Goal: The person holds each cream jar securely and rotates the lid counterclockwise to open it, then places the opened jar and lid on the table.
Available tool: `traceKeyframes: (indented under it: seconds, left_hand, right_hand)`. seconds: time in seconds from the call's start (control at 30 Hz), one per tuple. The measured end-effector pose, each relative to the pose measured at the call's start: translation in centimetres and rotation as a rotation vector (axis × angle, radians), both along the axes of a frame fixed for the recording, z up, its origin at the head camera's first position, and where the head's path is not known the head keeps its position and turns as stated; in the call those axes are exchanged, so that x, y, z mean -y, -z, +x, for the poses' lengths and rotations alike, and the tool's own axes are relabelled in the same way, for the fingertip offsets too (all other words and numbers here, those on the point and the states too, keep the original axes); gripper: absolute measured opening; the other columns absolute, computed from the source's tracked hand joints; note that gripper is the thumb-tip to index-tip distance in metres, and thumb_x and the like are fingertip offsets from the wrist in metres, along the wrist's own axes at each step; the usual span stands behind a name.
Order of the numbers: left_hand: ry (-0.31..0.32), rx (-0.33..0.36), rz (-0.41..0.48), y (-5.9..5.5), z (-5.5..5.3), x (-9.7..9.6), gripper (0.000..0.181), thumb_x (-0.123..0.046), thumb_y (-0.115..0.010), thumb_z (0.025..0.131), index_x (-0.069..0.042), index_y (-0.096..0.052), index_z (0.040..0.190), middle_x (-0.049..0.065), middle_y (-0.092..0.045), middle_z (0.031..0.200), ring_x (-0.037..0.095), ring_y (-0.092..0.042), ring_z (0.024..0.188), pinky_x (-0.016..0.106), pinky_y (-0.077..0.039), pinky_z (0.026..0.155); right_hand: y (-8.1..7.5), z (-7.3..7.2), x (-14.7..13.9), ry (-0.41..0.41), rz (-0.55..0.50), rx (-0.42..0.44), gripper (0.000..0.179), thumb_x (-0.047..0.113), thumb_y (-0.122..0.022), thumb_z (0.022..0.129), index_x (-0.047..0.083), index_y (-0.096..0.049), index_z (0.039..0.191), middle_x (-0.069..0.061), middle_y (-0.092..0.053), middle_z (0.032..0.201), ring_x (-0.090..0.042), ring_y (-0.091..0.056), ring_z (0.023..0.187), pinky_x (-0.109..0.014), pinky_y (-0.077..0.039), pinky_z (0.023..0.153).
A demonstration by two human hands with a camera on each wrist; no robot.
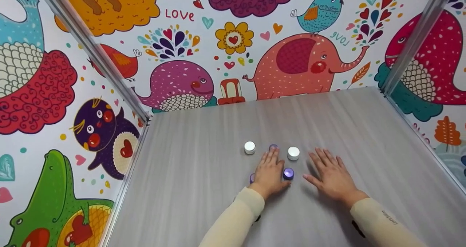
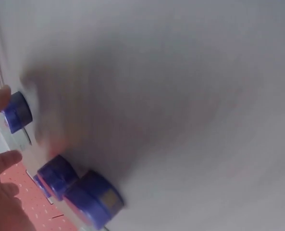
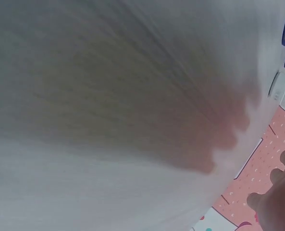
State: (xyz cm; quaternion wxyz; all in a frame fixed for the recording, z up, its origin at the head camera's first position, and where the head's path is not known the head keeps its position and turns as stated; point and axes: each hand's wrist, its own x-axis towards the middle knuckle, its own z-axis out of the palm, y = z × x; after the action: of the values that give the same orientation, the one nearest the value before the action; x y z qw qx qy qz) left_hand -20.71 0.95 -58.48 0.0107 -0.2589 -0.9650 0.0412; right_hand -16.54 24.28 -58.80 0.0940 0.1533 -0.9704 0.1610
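Observation:
My left hand [image 1: 268, 172], its fingers extended, is over a cluster of small round containers. A purple container [image 1: 288, 173] is beside its thumb, another purple one [image 1: 273, 146] shows at the fingertips, and a third purple one [image 1: 252, 178] is partly hidden by the hand. A white round container [image 1: 249, 147] stands to the left and another white one [image 1: 293, 153] between the two hands. In the left wrist view, a fingertip appears beside a purple container [image 2: 18, 113]; whether it touches cannot be told. My right hand [image 1: 333, 176] is spread, holding nothing, to the right of the cluster.
The grey wood-grain tabletop [image 1: 189, 167] stretches around the containers. Metal frame posts [image 1: 91, 50] stand at the corners, and walls with bright animal pictures, including a pink elephant [image 1: 291, 79], enclose the table on the back and sides.

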Motion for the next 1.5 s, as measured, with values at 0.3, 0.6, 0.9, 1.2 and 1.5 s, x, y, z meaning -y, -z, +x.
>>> traceKeyframes:
  seconds: [0.3, 0.6, 0.9, 1.2, 1.5]
  left_hand:
    - [0.042, -0.002, 0.089, 0.3, -0.1, -0.5, 0.056, -0.059, -0.072, 0.080, -0.020, -0.067, 0.120, 0.009, -0.034, 0.158, 0.024, -0.022, 0.148, 0.037, -0.015, 0.118]
    - [0.026, 0.022, 0.091, 0.4, -0.4, -1.1, 0.054, -0.055, -0.072, 0.083, -0.019, -0.068, 0.122, 0.006, -0.036, 0.157, 0.022, -0.024, 0.147, 0.038, -0.015, 0.118]
    - [0.013, 0.033, 0.175, 0.7, -0.4, -1.3, 0.046, -0.050, -0.075, 0.081, -0.019, -0.071, 0.115, 0.003, -0.045, 0.151, 0.020, -0.032, 0.144, 0.038, -0.019, 0.117]
    - [0.044, -0.033, 0.180, 0.5, -0.3, -1.3, 0.045, -0.048, -0.077, 0.079, -0.017, -0.072, 0.111, 0.003, -0.052, 0.144, 0.021, -0.038, 0.140, 0.038, -0.022, 0.116]
    - [0.052, -0.119, 0.222, 0.4, -0.1, -1.2, 0.036, -0.042, -0.075, 0.081, -0.017, -0.070, 0.106, 0.000, -0.062, 0.125, 0.018, -0.052, 0.126, 0.035, -0.025, 0.114]
  right_hand:
    - [0.1, 0.1, 0.5, -0.016, -0.006, -0.008, 0.083, 0.064, -0.054, 0.092, 0.006, -0.042, 0.150, -0.018, -0.034, 0.157, -0.037, -0.025, 0.145, -0.065, -0.016, 0.110]
    - [0.1, 0.0, 0.8, -0.045, -0.005, -0.047, 0.082, 0.062, -0.057, 0.091, 0.004, -0.046, 0.147, -0.019, -0.040, 0.153, -0.037, -0.031, 0.142, -0.061, -0.017, 0.112]
    - [0.1, 0.0, 1.2, -0.070, 0.018, -0.061, 0.078, 0.061, -0.057, 0.092, 0.003, -0.051, 0.143, -0.017, -0.043, 0.150, -0.034, -0.035, 0.140, -0.059, -0.018, 0.113]
    - [-0.1, -0.3, 1.8, -0.129, 0.023, -0.128, 0.059, 0.049, -0.062, 0.094, 0.002, -0.062, 0.130, -0.014, -0.059, 0.131, -0.034, -0.050, 0.127, -0.059, -0.024, 0.110]
    - [-0.4, -0.5, 2.9, -0.277, -0.001, -0.279, 0.025, 0.013, -0.073, 0.084, 0.006, -0.071, 0.108, -0.007, -0.068, 0.104, -0.029, -0.062, 0.104, -0.059, -0.033, 0.105]
